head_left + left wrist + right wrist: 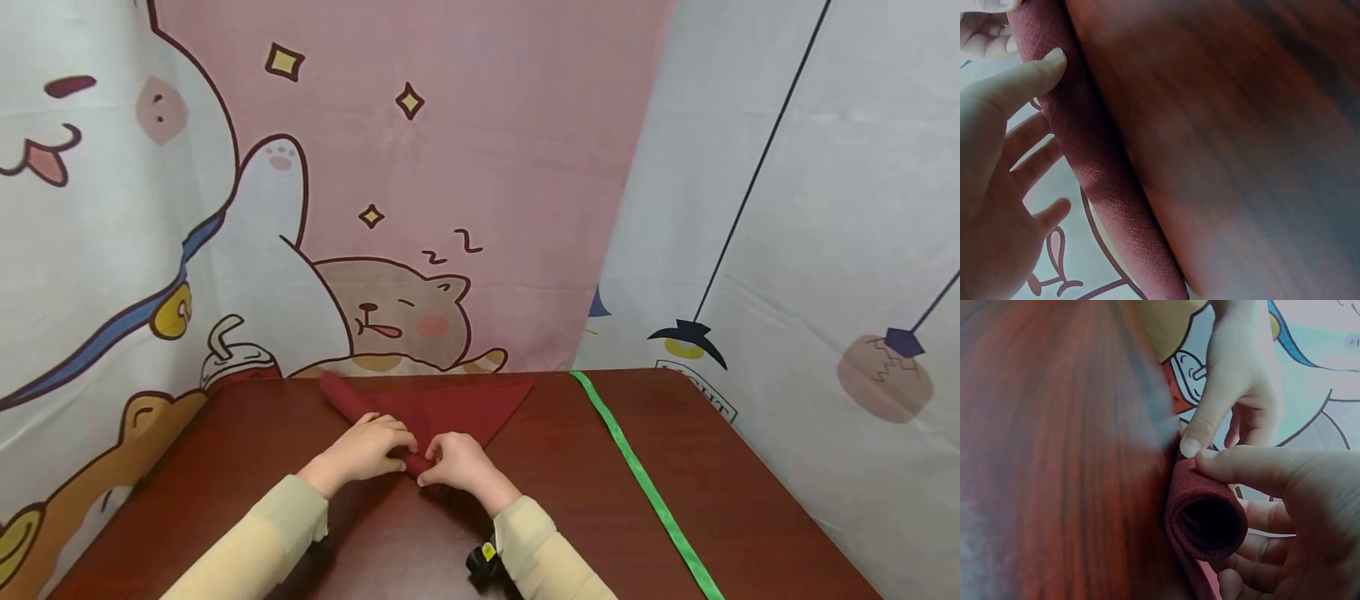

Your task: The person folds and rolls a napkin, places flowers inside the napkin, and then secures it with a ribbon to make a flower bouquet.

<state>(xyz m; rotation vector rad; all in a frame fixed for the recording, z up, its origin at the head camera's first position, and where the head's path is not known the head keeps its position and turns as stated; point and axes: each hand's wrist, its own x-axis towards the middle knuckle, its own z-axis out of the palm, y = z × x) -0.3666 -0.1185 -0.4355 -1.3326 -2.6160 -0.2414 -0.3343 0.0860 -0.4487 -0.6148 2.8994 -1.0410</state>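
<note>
A dark red cloth [442,408] lies on the table, its left side rolled into a tube and the rest spread flat, tapering to a corner at the back right. My left hand [369,450] holds the rolled part near its front end. In the left wrist view its thumb presses the near side of the roll [1104,181], with the fingers spread behind. Close beside it, my right hand [463,463] pinches the tube's front end between thumb and fingers. The right wrist view shows the roll's hollow round end [1192,478], both thumbs almost together on top.
A green ribbon [645,483] runs from the back edge of the brown table [562,467] toward the front right. A small black object with a yellow mark [480,565] is by the right sleeve. Cartoon-printed fabric [510,167] hangs behind the table.
</note>
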